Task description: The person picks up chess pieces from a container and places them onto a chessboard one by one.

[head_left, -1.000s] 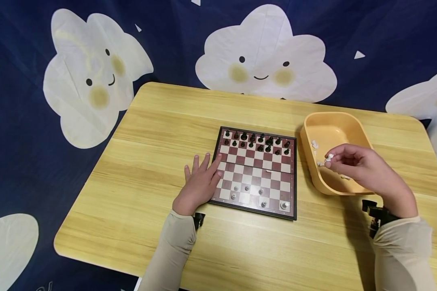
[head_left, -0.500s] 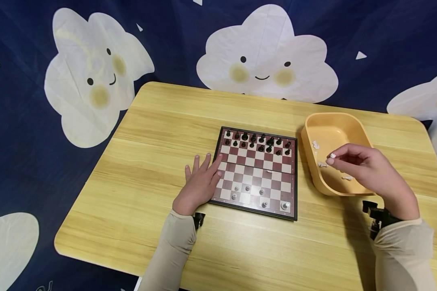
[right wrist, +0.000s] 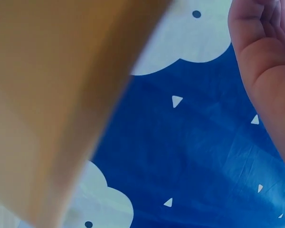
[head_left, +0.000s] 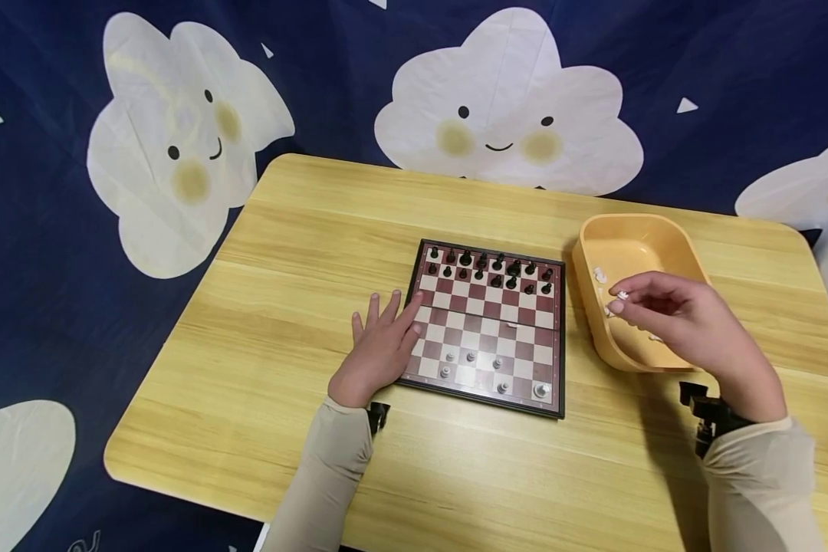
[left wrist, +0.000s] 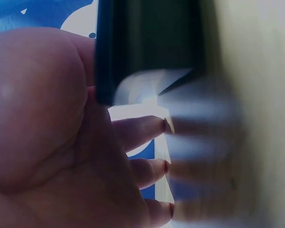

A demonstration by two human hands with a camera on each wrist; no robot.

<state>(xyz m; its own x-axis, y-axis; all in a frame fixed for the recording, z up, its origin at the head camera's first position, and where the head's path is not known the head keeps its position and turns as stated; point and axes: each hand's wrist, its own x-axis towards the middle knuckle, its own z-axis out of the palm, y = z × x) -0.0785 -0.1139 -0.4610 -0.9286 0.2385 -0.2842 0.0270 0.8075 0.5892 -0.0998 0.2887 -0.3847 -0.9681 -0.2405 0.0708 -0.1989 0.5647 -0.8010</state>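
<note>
Right of chessboard (head_left: 484,325), pinching white chessman (head_left: 623,295) in right hand (head_left: 690,320): likely light, best gripped mid-body; resting left hand (head_left: 377,353) splayed on left edge.

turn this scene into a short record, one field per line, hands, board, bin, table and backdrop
left hand: fingers spread, at the chessboard's left edge
right hand: pinching a white chess piece over the orange bin
chessboard: dark pieces in two far rows, scattered white pieces on the near half
orange bin: right of the board, loose white pieces inside
table: wood-grain top
backdrop: dark blue, smiling white clouds
</note>
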